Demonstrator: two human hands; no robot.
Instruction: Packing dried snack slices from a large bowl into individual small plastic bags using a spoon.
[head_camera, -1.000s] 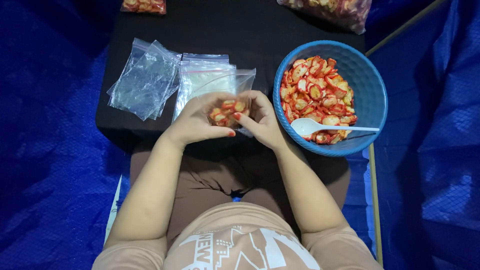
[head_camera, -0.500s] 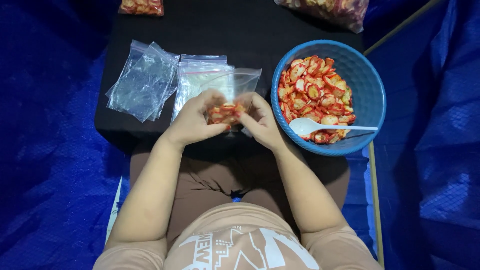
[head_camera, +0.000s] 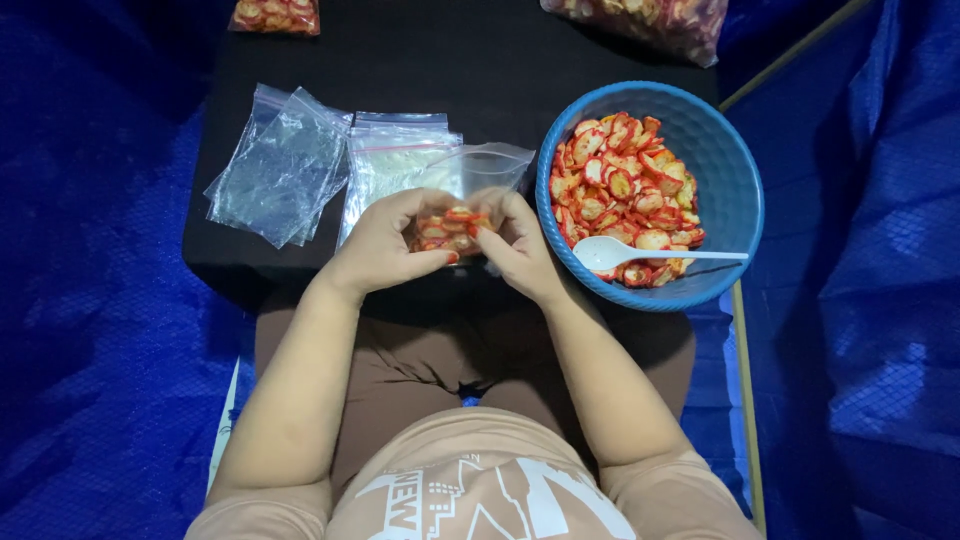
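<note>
Head view: one small clear plastic zip bag, lower half packed with red-and-yellow sliced chips, mouth standing open. Left hand and right hand both closed around its filled bottom.

Black table, stacks of empty clear zip bags, blue bowl of red-edged chips, filled chip bags at far edge

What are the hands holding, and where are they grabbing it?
Both hands, left and right, hold a small clear bag of red chips. Their fingers grip its lower, filled part from either side; the open top sticks up above them.
</note>
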